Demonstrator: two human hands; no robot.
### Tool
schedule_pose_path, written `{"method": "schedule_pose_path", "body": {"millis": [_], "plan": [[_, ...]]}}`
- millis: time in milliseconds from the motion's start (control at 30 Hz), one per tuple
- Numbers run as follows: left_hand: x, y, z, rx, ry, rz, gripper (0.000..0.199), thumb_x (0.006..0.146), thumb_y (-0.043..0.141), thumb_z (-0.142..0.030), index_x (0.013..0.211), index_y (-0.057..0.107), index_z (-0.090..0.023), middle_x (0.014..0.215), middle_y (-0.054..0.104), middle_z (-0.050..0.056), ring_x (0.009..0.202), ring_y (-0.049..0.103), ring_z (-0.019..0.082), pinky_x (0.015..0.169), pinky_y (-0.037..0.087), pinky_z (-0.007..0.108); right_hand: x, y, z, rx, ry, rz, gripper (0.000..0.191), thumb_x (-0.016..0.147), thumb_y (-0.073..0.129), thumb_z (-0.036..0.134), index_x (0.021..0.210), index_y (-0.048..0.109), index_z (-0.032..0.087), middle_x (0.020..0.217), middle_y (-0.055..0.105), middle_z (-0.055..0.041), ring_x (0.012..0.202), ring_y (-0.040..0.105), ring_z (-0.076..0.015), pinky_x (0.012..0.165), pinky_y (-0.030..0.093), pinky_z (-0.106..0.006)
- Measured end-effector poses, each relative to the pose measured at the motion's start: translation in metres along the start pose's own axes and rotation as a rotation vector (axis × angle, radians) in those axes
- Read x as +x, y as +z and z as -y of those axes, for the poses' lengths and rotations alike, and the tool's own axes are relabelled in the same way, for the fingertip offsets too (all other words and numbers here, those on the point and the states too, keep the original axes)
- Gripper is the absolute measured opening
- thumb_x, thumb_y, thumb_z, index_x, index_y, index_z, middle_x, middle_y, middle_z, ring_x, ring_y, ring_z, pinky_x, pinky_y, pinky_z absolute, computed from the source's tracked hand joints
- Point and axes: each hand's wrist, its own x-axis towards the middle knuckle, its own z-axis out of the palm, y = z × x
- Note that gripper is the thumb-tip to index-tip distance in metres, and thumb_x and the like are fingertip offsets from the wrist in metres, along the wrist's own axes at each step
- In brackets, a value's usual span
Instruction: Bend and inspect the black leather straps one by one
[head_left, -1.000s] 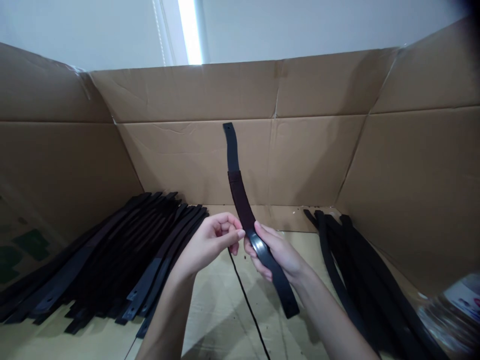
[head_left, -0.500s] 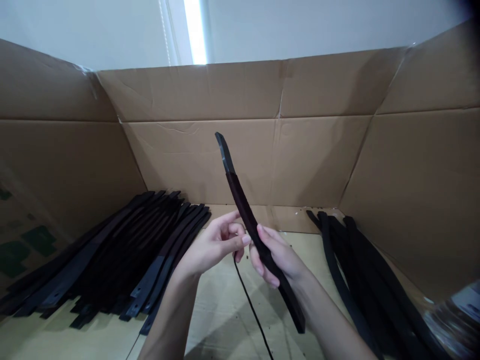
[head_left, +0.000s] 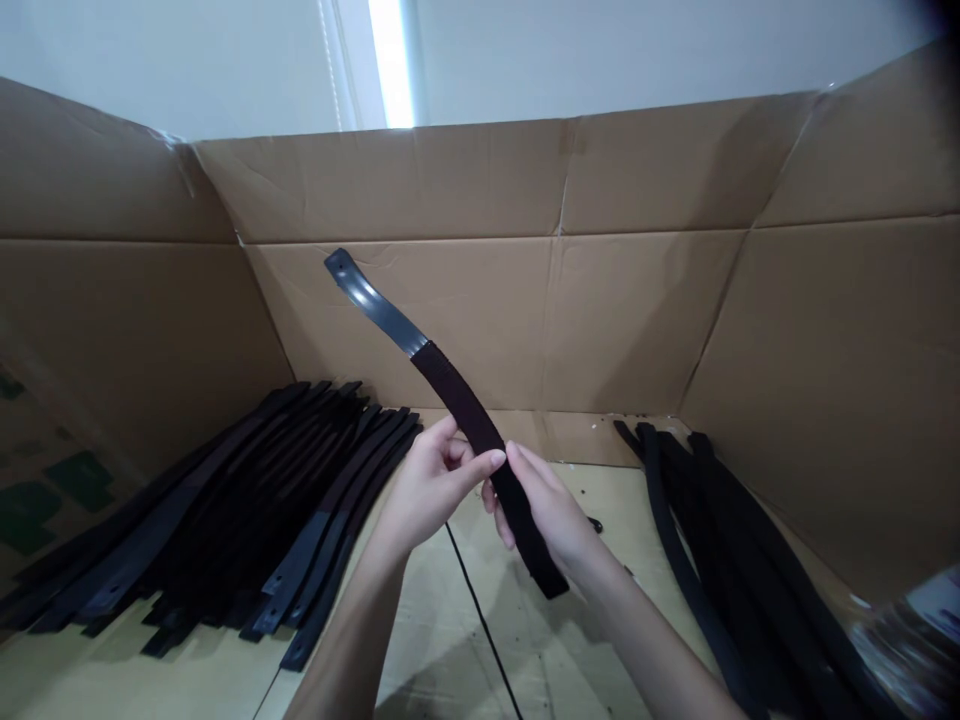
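Where both thumbs (head_left: 480, 467) rest, the dark strip (head_left: 466, 412) lies over the fingers (head_left: 502, 523).

Creased cardboard walls (head_left: 405, 320) — a bright strip of light (head_left: 391, 70) above.

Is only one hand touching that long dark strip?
No, the left hand and the right hand are both on the dark strip.

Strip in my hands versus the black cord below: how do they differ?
The strip is broad and flat; the cord is thin. The strip curves, held in your left hand and right hand; the cord runs nearly straight to the picture's lower edge. The strip has a glossy end with a hole beyond its dull section; the cord looks evenly dark. Both are dark.
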Motion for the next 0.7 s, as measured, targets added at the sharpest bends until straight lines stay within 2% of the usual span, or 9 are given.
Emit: {"method": "schedule_pose_path", "body": {"millis": [67, 200, 300, 400, 467, 600, 700], "plan": [[-0.0002, -0.0015, -0.0003, 0.037, 0.007, 0.002, 0.025, 0.081, 0.066, -0.029, 0.098, 0.055, -0.014, 0.052, 0.056, -0.005, 0.049, 0.055, 0.010, 0.046, 0.035, 0.020, -0.0016, 0.0013, 0.0019, -0.079, -0.092, -0.058, 0.042, 0.091, 0.046, 0.058, 0.079, 0.051, 0.018, 0.062, 0.056, 0.0037, 0.037, 0.048, -0.0059, 0.035, 0.034, -0.017], [-0.0015, -0.0062, -0.0004, 0.057, 0.008, 0.095, 0.018, 0.084, 0.062, -0.027, 0.096, 0.055, -0.015, 0.054, 0.051, -0.007, 0.046, 0.042, 0.006, 0.044, 0.026, 0.019, -0.0037, 0.0021, 0.0048, -0.160, -0.141, -0.091, 0.045, 0.093, 0.041, 0.058, 0.075, 0.051, 0.018, 0.058, 0.053, 0.0035, 0.037, 0.047, -0.0069, 0.036, 0.036, -0.019], [-0.0017, -0.0069, -0.0003, 0.045, 0.024, 0.122, 0.012, 0.084, 0.058, -0.023, 0.092, 0.054, -0.016, 0.058, 0.052, -0.006, 0.048, 0.043, 0.006, 0.045, 0.027, 0.019, -0.0039, 0.0016, 0.0052, -0.179, -0.166, -0.100, 0.044, 0.094, 0.041, 0.056, 0.075, 0.052, 0.018, 0.057, 0.053, 0.0031, 0.038, 0.047, -0.0076, 0.037, 0.037, -0.019], [-0.0011, -0.0045, -0.0005, 0.040, 0.044, 0.091, 0.010, 0.084, 0.056, -0.021, 0.092, 0.054, -0.016, 0.058, 0.049, -0.006, 0.049, 0.043, 0.006, 0.045, 0.028, 0.019, -0.0037, 0.0008, 0.0053, -0.167, -0.171, -0.097, 0.044, 0.093, 0.043, 0.057, 0.075, 0.052, 0.018, 0.056, 0.053, 0.0029, 0.037, 0.047, -0.0078, 0.037, 0.037, -0.019], [-0.0010, -0.0031, -0.0008, 0.031, 0.044, 0.089, 0.012, 0.084, 0.056, -0.022, 0.095, 0.054, -0.016, 0.059, 0.049, -0.006, 0.050, 0.044, 0.007, 0.046, 0.030, 0.019, -0.0038, 0.0002, 0.0057, -0.148, -0.161, -0.094, 0.045, 0.092, 0.043, 0.058, 0.075, 0.052, 0.018, 0.055, 0.053, 0.0029, 0.036, 0.047, -0.0078, 0.036, 0.036, -0.019], [-0.0017, -0.0052, 0.0008, 0.004, 0.036, 0.155, 0.023, 0.086, 0.058, -0.026, 0.105, 0.056, -0.015, 0.067, 0.054, -0.002, 0.056, 0.047, 0.009, 0.049, 0.032, 0.020, -0.0042, -0.0014, 0.0072, -0.059, -0.065, -0.061, 0.044, 0.091, 0.044, 0.059, 0.080, 0.054, 0.018, 0.052, 0.052, 0.0042, 0.033, 0.044, -0.0076, 0.033, 0.034, -0.018], [-0.0010, -0.0095, 0.0042, -0.043, 0.002, 0.207, 0.037, 0.083, 0.062, -0.028, 0.117, 0.055, -0.015, 0.066, 0.051, -0.003, 0.053, 0.041, 0.007, 0.048, 0.029, 0.021, -0.0041, -0.0030, 0.0077, 0.038, 0.019, -0.007, 0.043, 0.091, 0.046, 0.058, 0.081, 0.054, 0.017, 0.049, 0.053, 0.0046, 0.031, 0.044, -0.0077, 0.031, 0.034, -0.017]]}}
